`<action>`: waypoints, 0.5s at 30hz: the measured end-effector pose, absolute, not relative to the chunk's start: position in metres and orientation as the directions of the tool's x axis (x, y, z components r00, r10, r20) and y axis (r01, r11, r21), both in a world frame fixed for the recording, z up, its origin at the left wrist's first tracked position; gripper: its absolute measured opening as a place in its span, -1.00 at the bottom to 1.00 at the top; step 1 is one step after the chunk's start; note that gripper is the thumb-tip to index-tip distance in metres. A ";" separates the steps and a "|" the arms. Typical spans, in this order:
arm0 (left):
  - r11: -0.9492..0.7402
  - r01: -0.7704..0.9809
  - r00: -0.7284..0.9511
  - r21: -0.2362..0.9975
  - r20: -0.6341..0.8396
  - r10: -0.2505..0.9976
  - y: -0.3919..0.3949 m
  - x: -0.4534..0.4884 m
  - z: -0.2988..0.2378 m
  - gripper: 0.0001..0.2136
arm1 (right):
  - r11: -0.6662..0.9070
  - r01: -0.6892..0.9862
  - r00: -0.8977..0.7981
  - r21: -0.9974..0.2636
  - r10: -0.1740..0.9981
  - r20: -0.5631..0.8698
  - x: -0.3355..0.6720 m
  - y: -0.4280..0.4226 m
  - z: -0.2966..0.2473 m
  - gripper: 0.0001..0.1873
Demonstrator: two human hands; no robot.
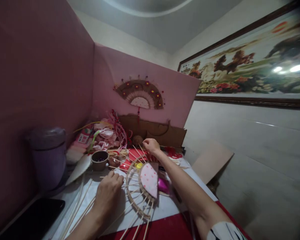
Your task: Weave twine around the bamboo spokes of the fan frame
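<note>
A half-built fan frame (137,195) of thin bamboo sticks and a curved woven band lies on the white sheet, with a pink dotted semicircle (149,179) at its hub. My left hand (108,193) rests closed on the sticks at the frame's left edge, pressing them down. My right hand (151,145) reaches to the far end of the frame, fingers pinched on the tip of a thin stick (140,151). A finished brown fan (140,94) hangs on the pink board behind.
A small brown cup (99,160) stands left of the frame, with pink ribbons (107,135) and cardboard pieces (152,130) behind. A purple lidded container (48,156) and a black phone (32,218) sit at the left. A magenta ball (163,185) lies by the frame. A horse painting (247,66) hangs on the wall at the right.
</note>
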State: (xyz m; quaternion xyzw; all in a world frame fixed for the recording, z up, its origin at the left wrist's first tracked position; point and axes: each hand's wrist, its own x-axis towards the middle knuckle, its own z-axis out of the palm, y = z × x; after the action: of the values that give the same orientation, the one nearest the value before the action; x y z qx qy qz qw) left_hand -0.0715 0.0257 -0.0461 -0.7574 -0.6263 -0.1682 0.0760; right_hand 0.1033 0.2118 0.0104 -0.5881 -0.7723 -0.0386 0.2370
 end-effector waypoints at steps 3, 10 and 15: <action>-0.218 0.970 0.170 0.110 0.337 0.926 0.027 -0.070 -0.048 -0.84 | 0.395 0.899 -0.302 -0.187 0.870 0.389 0.081 0.233 0.009 -0.78; -0.217 0.962 0.167 0.165 0.270 0.948 0.029 -0.067 -0.048 -0.86 | 0.302 0.931 -0.225 -0.206 0.917 0.328 0.063 0.282 0.013 -0.68; -0.221 0.960 0.178 0.173 0.236 0.955 0.032 -0.066 -0.053 -0.89 | 0.232 0.927 -0.181 -0.294 0.965 0.189 0.056 0.311 0.005 -0.56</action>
State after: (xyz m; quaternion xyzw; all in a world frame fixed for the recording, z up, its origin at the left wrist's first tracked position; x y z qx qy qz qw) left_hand -0.0665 0.0320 -0.0530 -0.7673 -0.6240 -0.1476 0.0076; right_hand 0.0560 0.3112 0.0054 -0.6173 -0.7665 0.0561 0.1683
